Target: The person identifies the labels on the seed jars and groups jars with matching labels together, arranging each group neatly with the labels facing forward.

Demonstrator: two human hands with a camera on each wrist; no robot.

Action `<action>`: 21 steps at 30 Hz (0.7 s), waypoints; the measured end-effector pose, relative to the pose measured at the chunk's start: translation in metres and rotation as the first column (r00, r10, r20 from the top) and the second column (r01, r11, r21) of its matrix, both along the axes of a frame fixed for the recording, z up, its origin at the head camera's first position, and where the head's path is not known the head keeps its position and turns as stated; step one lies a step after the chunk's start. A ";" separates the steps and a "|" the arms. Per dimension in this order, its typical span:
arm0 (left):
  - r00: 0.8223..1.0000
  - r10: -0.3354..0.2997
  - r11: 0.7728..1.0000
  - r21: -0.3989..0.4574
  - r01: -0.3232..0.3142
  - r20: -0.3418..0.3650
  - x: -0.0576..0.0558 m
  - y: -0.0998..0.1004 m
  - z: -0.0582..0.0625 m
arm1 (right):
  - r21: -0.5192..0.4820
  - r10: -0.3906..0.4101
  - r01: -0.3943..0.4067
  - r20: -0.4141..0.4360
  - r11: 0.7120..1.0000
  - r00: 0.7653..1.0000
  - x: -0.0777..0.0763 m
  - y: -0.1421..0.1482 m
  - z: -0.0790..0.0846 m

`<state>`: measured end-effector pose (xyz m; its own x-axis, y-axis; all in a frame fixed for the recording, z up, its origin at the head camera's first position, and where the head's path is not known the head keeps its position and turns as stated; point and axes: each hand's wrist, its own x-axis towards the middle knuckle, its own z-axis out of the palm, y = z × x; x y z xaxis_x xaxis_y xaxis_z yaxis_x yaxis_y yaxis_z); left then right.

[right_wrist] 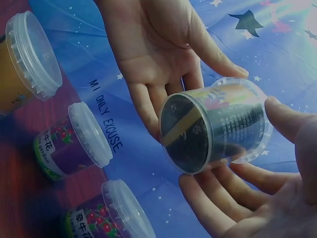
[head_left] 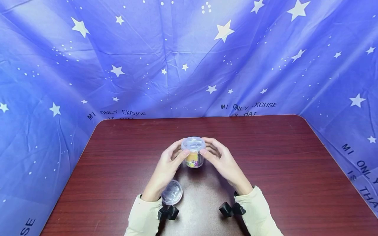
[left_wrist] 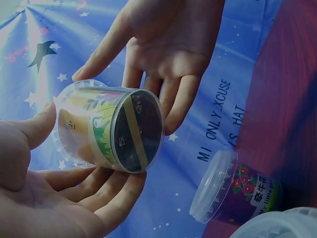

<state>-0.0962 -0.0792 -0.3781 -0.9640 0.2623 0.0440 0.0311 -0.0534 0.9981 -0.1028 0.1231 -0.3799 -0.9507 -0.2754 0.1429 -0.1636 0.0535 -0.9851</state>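
A clear plastic cup (head_left: 194, 159) with a yellow printed label and a clear lid is held between both hands above the front middle of the table. My left hand (head_left: 169, 160) grips its left side, thumb near the rim and fingers bent behind. From the right, my right hand (head_left: 220, 160) grips it the same way. In the left wrist view the cup (left_wrist: 106, 126) shows its base, dark inside with a tan strip across. Small printed text on the cup (right_wrist: 233, 124) is visible in the right wrist view, and the toothed lid rim lies at the far end.
A round clear-lidded container (head_left: 172, 192) stands beside my left forearm, partly hidden. Wrist views show purple cups with red flower prints (left_wrist: 247, 191), (right_wrist: 64, 146) and a yellowish lidded cup (right_wrist: 25, 64). A star-printed blue cloth (head_left: 165, 59) hangs behind the dark red table (head_left: 280, 164).
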 end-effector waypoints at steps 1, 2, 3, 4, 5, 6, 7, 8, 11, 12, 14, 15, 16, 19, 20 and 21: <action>1.000 -0.004 1.000 0.003 0.004 0.001 0.000 0.000 0.000 | -0.006 0.012 -0.012 0.010 1.000 1.000 0.000 0.000 0.000; 1.000 -0.006 1.000 0.007 0.006 0.003 -0.001 0.000 -0.001 | -0.010 0.020 -0.020 0.018 1.000 1.000 0.000 0.000 0.000; 1.000 -0.007 1.000 0.013 0.007 0.008 -0.001 0.000 -0.001 | -0.011 0.023 -0.023 0.023 1.000 0.999 0.000 0.000 0.001; 1.000 -0.006 1.000 0.015 0.006 0.012 -0.001 0.000 -0.001 | -0.015 0.025 -0.025 0.027 1.000 0.999 0.000 -0.001 0.001; 1.000 -0.003 1.000 0.017 0.003 0.016 -0.001 0.000 -0.001 | -0.015 0.020 -0.019 0.026 1.000 0.999 0.001 -0.001 0.002; 1.000 0.003 1.000 0.021 -0.003 0.020 -0.001 0.000 -0.002 | -0.010 0.006 -0.006 0.020 1.000 1.000 0.001 -0.001 0.002; 1.000 0.014 1.000 0.017 -0.014 0.020 -0.001 0.000 -0.001 | -0.006 -0.010 0.010 0.013 1.000 1.000 0.001 -0.002 0.002; 0.999 0.025 1.000 0.013 -0.026 0.023 0.000 0.001 -0.001 | 0.000 -0.026 0.026 0.004 1.000 1.000 0.000 -0.002 0.002; 0.998 0.061 0.998 -0.009 -0.061 0.019 0.001 0.003 0.000 | 0.002 -0.069 0.069 -0.004 0.998 0.998 -0.001 -0.002 0.001; 0.998 0.068 0.998 -0.014 -0.068 0.014 0.001 0.004 0.000 | 0.000 -0.079 0.079 -0.002 0.997 0.997 -0.001 -0.003 0.001; 0.997 0.075 0.997 -0.024 -0.075 0.005 0.002 0.006 0.000 | -0.003 -0.099 0.099 0.002 0.995 0.995 -0.001 -0.004 0.000; 0.997 0.075 0.997 -0.028 -0.075 0.002 0.003 0.007 0.001 | -0.004 -0.110 0.110 0.008 0.994 0.994 -0.001 -0.005 0.000; 0.997 0.077 0.997 -0.032 -0.077 0.000 0.002 0.008 0.000 | -0.005 -0.116 0.116 0.011 0.993 0.993 0.000 -0.006 0.001; 0.997 0.083 0.996 -0.039 -0.083 -0.004 0.002 0.009 0.000 | -0.012 -0.123 0.123 0.019 0.992 0.992 0.001 -0.009 0.001; 0.996 0.087 0.995 -0.042 -0.087 -0.002 0.002 0.009 0.000 | -0.014 -0.119 0.120 0.020 0.993 0.993 0.001 -0.009 0.001; 0.996 0.090 0.995 -0.043 -0.090 0.001 0.001 0.009 0.000 | -0.015 -0.113 0.113 0.020 0.993 0.993 0.001 -0.009 0.002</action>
<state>-0.0949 -0.0705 -0.3778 -0.9838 0.1762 0.0318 0.0310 -0.0072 0.9995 -0.1021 0.1137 -0.3783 -0.9782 -0.1639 0.1277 -0.1382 0.0544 -0.9889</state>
